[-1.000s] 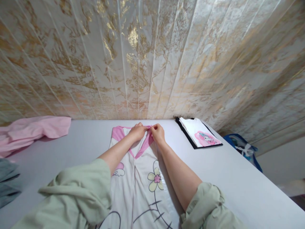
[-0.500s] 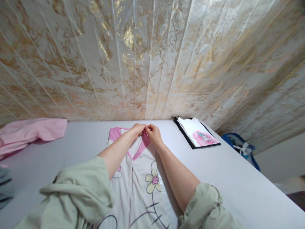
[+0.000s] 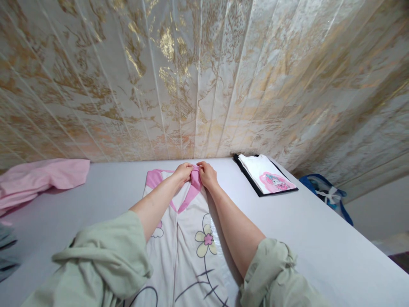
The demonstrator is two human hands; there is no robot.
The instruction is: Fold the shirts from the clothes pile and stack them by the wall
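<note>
A white garment [image 3: 188,260] with pink trim [image 3: 195,183] lies lengthwise on the table in front of me, printed with a yellow flower and black line drawing. Its pink edge forms a V at the far end. My left hand [image 3: 183,172] pinches the pink trim near the top right corner of the V. Just to its right, my right hand [image 3: 208,175] grips the same trim with thumb and fingers closed. A short stretch of pink fabric shows between the two hands. My forearms cover parts of the garment on both sides.
On the white table [image 3: 108,200], a folded white shirt [image 3: 266,172] with a pink print rests on black fabric at the right. Pink cloth [image 3: 47,181] and grey cloth [image 3: 8,251] lie left. A blue-edged bag [image 3: 330,196] stands beyond the right edge; a patterned curtain [image 3: 191,85] hangs behind.
My hands have parted slightly, the right one shifting a little right and away from me, so more of the pink trim shows between them. The view has tilted slightly.
</note>
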